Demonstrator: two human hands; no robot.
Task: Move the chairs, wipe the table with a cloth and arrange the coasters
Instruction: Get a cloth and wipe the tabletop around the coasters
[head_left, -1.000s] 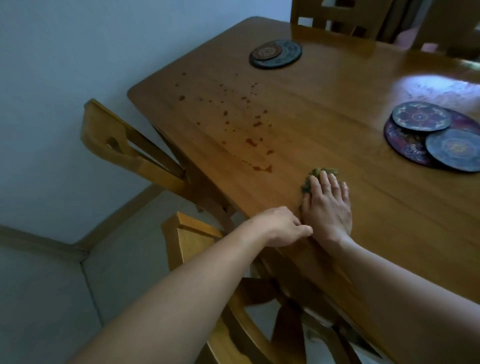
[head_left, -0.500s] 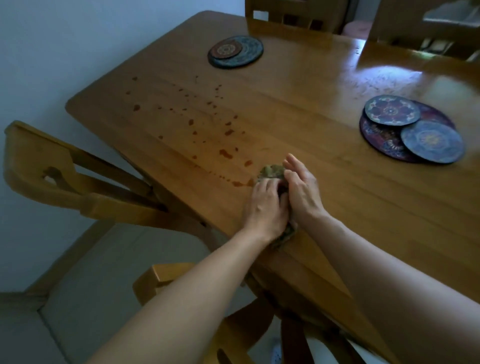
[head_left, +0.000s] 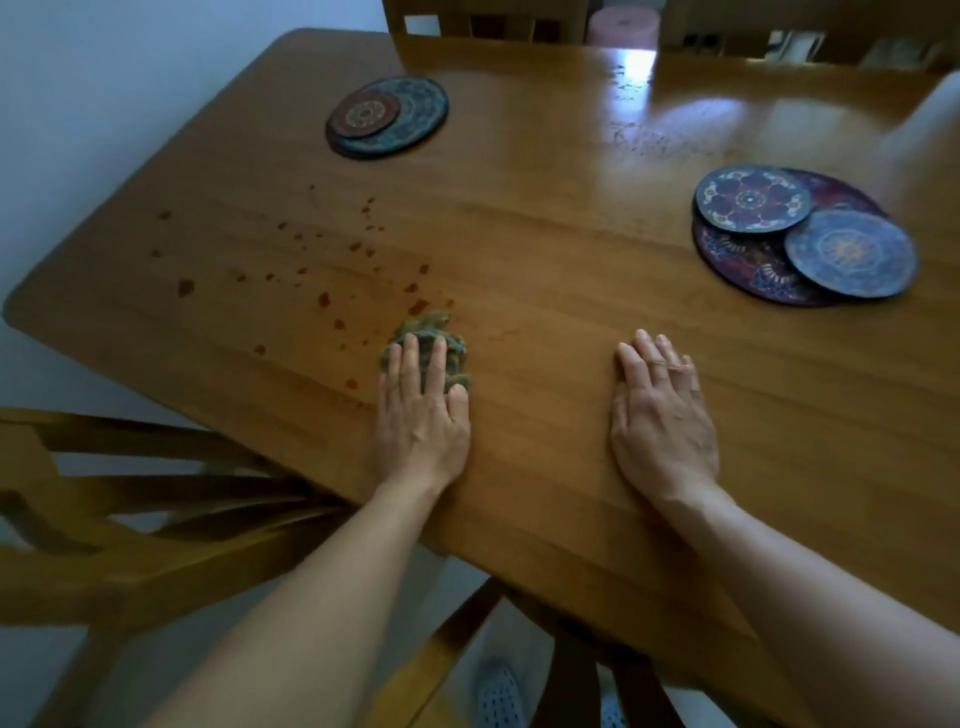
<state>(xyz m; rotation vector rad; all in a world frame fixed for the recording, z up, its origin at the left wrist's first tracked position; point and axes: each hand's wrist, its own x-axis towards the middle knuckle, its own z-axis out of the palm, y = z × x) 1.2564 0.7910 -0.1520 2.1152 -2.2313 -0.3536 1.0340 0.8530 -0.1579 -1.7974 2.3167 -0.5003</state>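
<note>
Left hand (head_left: 422, 415) flat on the cloth (head_left: 428, 340) — fingers straight, pressing it to the table (head_left: 545, 270) beside the red spots (head_left: 322, 299). Right hand (head_left: 660, 410) flat on bare wood, fingers extended — holding nothing.

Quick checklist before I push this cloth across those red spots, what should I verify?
1. Left hand flat on the cloth: ok.
2. Right hand braced on the bare table, apart from the cloth: ok.
3. Red spots gone: not ok; they lie ahead and left of the cloth.
4. Wiping path free of coasters: ok; the far coasters and right coasters sit beyond the spots.
5. Cloth damp enough: cannot tell.
</note>
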